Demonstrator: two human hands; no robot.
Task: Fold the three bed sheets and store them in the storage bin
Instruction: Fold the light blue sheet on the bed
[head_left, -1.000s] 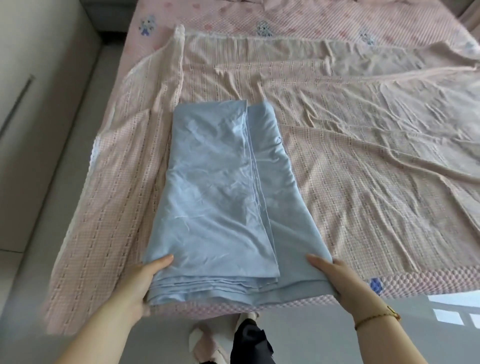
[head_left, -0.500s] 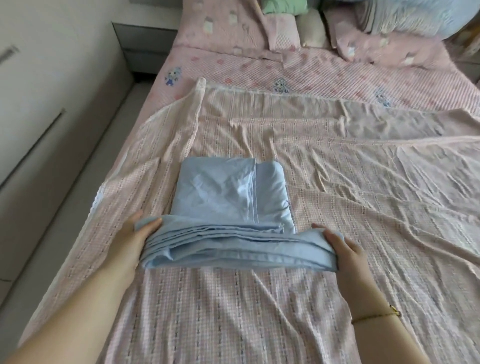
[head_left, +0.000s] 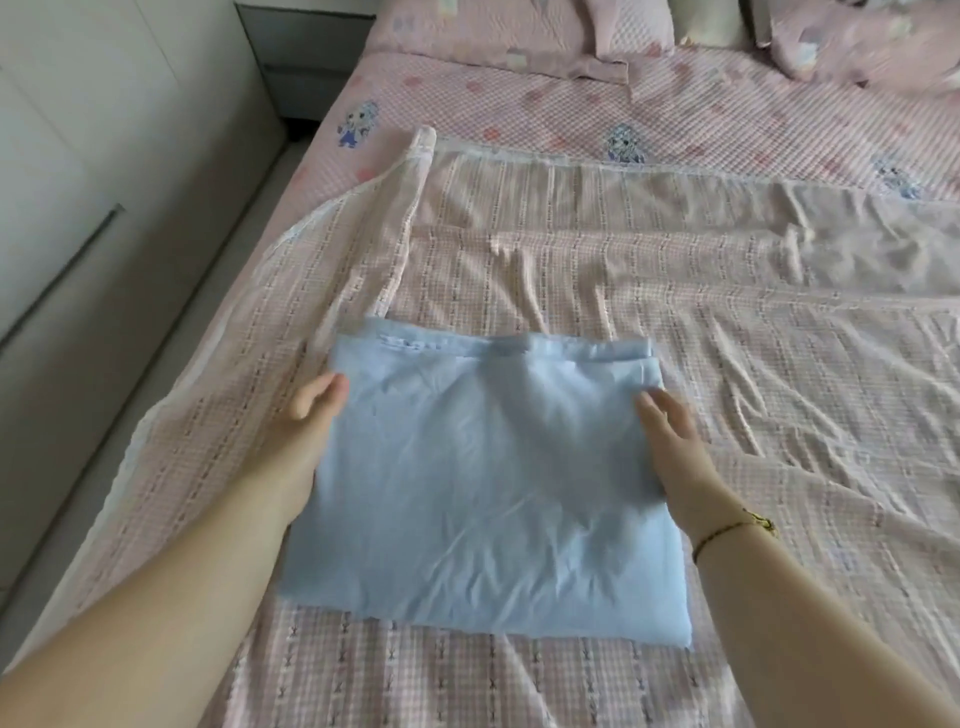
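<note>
A light blue bed sheet (head_left: 478, 478) lies folded into a thick rectangle on a pink checked sheet (head_left: 727, 364) that is spread out and wrinkled across the bed. My left hand (head_left: 298, 441) is at the blue sheet's left edge, thumb on top and fingers hidden under the cloth. My right hand (head_left: 675, 452) rests at the right edge with its fingers straight. A thin bracelet is on that wrist. No storage bin is in view.
Under the checked sheet is a pink quilted bed cover (head_left: 519, 104) with cartoon prints. Pillows (head_left: 857, 47) sit at the head of the bed. A white wardrobe (head_left: 78, 156) and a grey nightstand (head_left: 306, 47) stand on the left, across a narrow floor strip (head_left: 156, 364).
Both hands lifted the blue sheet's near end and carried it forward over the far end. The long strip is now a shorter rectangle further up the bed.
</note>
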